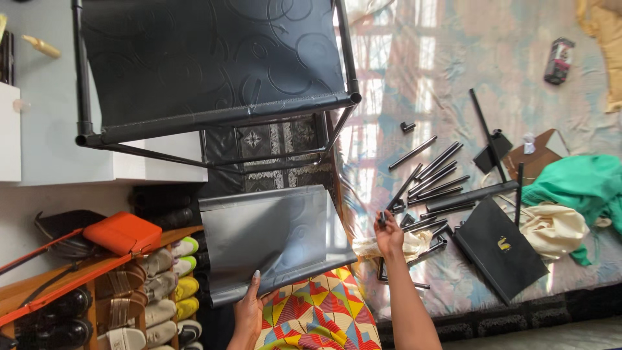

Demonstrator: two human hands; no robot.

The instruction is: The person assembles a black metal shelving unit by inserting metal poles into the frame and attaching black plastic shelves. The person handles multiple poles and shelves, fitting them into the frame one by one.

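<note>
Left hand (249, 310) pinches the lower edge of a grey shelf sheet (269, 236), held just below the black rack frame (214, 78). Right hand (389, 234), right of the sheet, fingers closed around a small black connector (381, 218); loose black tubes (433, 181) lie beyond on the bed (453, 65).

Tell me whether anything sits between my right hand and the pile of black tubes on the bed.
Nothing visible does. The right hand pinches a small black piece at the near edge of the black tubes; only bare bedsheet lies around them.

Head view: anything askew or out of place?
Black tubes lie scattered loose across the bedsheet, pointing different ways. The left hand grips a grey fabric shelf panel that hangs tilted; the right hand holds a small black connector.
</note>
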